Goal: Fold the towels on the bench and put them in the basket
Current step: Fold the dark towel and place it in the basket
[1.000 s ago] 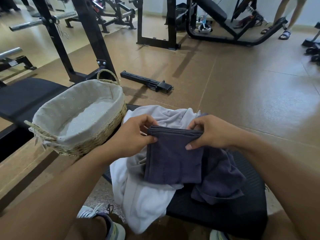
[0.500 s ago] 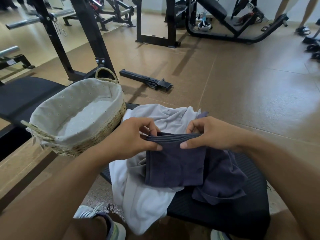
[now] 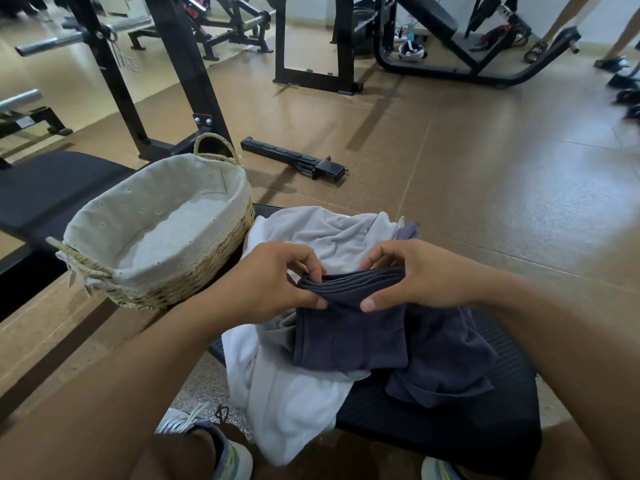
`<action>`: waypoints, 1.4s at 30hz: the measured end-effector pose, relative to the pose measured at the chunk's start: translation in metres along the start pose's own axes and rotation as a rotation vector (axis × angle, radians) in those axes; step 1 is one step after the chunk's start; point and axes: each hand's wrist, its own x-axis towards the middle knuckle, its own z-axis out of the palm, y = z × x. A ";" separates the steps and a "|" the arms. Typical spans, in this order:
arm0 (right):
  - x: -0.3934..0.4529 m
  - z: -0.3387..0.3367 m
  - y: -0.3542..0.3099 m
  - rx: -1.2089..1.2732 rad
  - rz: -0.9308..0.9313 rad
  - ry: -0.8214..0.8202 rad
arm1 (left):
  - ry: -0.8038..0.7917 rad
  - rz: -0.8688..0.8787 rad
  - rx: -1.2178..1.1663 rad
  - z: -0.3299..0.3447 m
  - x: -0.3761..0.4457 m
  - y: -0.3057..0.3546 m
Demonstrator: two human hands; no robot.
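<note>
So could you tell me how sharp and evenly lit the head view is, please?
Head view: hands, dark towel and basket are sharp; wide-angle bending curves the edges; window glare sheens the floor at right; the shoes at far right are motion-blurred.

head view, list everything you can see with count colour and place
folded towel: 1, dark blue, on the pile, top edge pinched by both hands
loose dark towel: 1, dark blue, right of pile
white towels: count unclear, white, heaped on bench
basket: 1, straw with pale lining, left of pile, no towels inside
bench: 1, black, under towels
metal bar: 1, black, on floor
gym frames: several, black, behind
shoes: 2, pale, bottom edge
left hand: 1
right hand: 1
</note>
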 end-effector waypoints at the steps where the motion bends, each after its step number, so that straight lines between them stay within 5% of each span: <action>1: 0.000 0.000 0.001 -0.001 0.002 0.001 | 0.006 -0.012 0.006 0.000 0.001 -0.001; 7: 0.005 0.001 0.005 -0.007 -0.020 0.152 | 0.092 -0.078 0.070 0.001 0.005 -0.004; 26: 0.008 -0.002 0.002 0.032 -0.028 0.259 | 0.161 -0.077 -0.073 0.000 0.007 0.003; 35: 0.010 -0.005 0.007 -0.058 -0.068 0.164 | 0.059 -0.065 0.094 0.004 0.005 0.006; 42: 0.010 -0.004 0.003 -0.226 -0.073 0.065 | 0.181 -0.004 0.134 0.003 0.008 0.002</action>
